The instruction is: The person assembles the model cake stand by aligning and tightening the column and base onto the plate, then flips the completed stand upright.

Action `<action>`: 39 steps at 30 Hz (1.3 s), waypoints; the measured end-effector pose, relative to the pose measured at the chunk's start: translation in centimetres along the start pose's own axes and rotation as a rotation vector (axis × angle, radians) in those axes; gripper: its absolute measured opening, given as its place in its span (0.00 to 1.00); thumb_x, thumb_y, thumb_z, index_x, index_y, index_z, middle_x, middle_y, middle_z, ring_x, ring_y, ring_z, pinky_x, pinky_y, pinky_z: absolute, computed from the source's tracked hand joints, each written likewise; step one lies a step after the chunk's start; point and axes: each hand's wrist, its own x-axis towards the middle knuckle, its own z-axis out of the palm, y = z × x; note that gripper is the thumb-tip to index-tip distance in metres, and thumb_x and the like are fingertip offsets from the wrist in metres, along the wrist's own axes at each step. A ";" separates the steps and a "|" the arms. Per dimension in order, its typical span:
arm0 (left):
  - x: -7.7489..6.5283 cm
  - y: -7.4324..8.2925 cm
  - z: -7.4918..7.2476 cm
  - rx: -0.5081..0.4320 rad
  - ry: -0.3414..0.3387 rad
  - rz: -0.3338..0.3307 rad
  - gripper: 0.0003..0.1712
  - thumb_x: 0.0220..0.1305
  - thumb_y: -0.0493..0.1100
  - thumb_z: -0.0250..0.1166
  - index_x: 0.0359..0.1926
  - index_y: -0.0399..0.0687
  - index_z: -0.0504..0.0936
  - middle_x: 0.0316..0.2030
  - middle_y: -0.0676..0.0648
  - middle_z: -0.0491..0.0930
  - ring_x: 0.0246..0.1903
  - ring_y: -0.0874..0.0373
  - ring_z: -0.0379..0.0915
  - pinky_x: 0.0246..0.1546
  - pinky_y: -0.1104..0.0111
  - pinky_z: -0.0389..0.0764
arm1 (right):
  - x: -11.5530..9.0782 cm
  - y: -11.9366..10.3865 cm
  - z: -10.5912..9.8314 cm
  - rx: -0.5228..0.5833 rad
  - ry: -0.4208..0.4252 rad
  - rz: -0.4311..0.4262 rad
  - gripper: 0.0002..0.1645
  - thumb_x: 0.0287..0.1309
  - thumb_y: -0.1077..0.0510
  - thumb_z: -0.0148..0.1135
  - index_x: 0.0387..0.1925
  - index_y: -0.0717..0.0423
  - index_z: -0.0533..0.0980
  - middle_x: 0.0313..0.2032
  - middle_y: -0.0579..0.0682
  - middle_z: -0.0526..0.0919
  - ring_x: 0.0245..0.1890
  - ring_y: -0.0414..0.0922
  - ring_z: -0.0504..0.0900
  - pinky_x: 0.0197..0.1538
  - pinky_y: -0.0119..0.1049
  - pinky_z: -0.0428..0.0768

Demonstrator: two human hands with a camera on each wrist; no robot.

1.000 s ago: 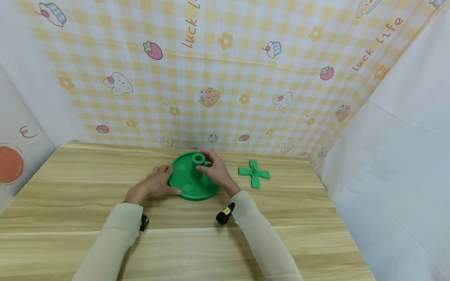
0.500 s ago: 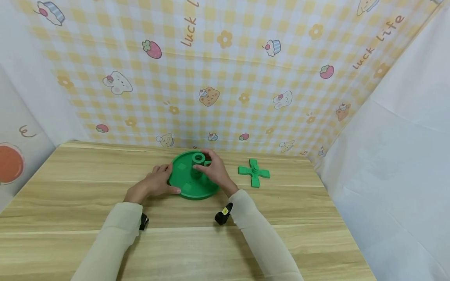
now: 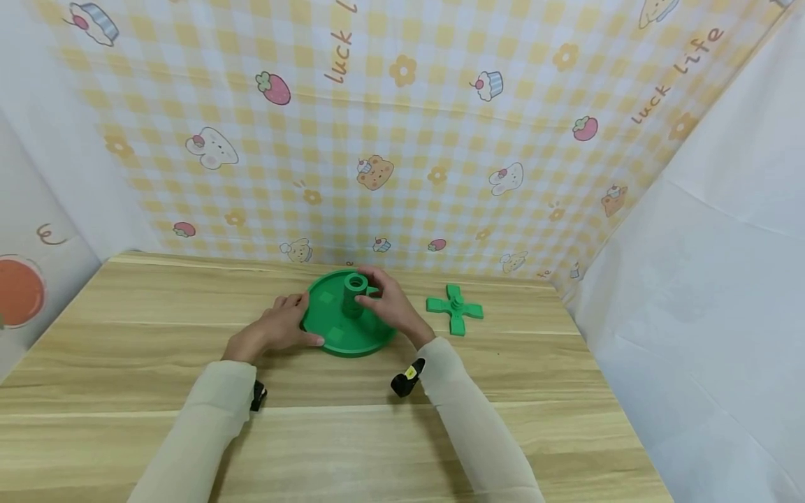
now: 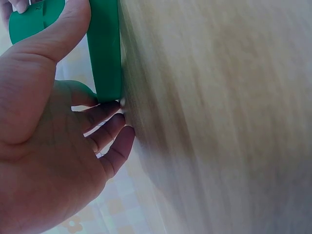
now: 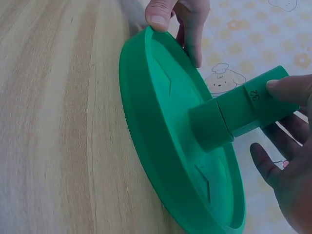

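Observation:
A round green tray (image 3: 322, 320) with a raised rim lies flat on the table. From its middle rises a green tube (image 3: 351, 304), upright, with a round hole in its top. My left hand (image 3: 278, 330) holds the tray's left rim, thumb at the front edge and fingers round the far side. Thumb and fingers of my right hand (image 3: 393, 306) grip the tube near its top. In the right wrist view the tube (image 5: 239, 113) shows a seam above its base and the number 32; the thumb presses beside that number. A small green tab sticks out toward my right palm.
A flat green cross-shaped piece (image 3: 455, 309) with a central peg lies right of the tray. The wooden table (image 3: 327, 440) meets a yellow checked cloth (image 3: 402, 202) close behind the tray. White cloth (image 3: 704, 279) hangs at the right.
My right hand has turned slightly on the tube, its wrist swinging a little left and then back right. The tab on the tube looks different from half a second ago. My left hand stays still.

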 end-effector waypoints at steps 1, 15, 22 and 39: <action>0.0 0.0 0.0 0.003 0.001 0.002 0.63 0.61 0.60 0.69 0.75 0.25 0.41 0.74 0.25 0.45 0.71 0.27 0.39 0.67 0.34 0.50 | 0.1 0.1 0.0 -0.006 0.003 0.000 0.31 0.63 0.68 0.62 0.67 0.65 0.66 0.60 0.59 0.76 0.59 0.53 0.76 0.58 0.48 0.78; -0.1 -0.1 0.0 -0.004 0.005 0.001 0.63 0.62 0.59 0.69 0.75 0.25 0.41 0.74 0.26 0.45 0.71 0.27 0.38 0.67 0.33 0.49 | 0.1 -0.2 0.7 -0.128 0.100 0.057 0.33 0.58 0.61 0.71 0.64 0.61 0.71 0.54 0.56 0.79 0.54 0.52 0.77 0.55 0.46 0.80; -0.1 0.0 0.0 -0.007 0.008 0.008 0.63 0.61 0.60 0.69 0.75 0.25 0.41 0.74 0.25 0.45 0.71 0.27 0.38 0.67 0.33 0.49 | 0.0 -0.5 0.7 -0.162 0.093 0.079 0.35 0.59 0.58 0.71 0.65 0.61 0.70 0.58 0.56 0.77 0.57 0.52 0.75 0.58 0.51 0.77; -0.1 0.1 0.0 0.004 0.011 0.011 0.63 0.61 0.60 0.69 0.75 0.25 0.42 0.73 0.26 0.46 0.71 0.27 0.39 0.67 0.33 0.50 | 0.1 -0.6 0.1 -0.161 0.056 0.040 0.33 0.61 0.63 0.68 0.66 0.63 0.69 0.58 0.57 0.79 0.57 0.52 0.78 0.56 0.47 0.80</action>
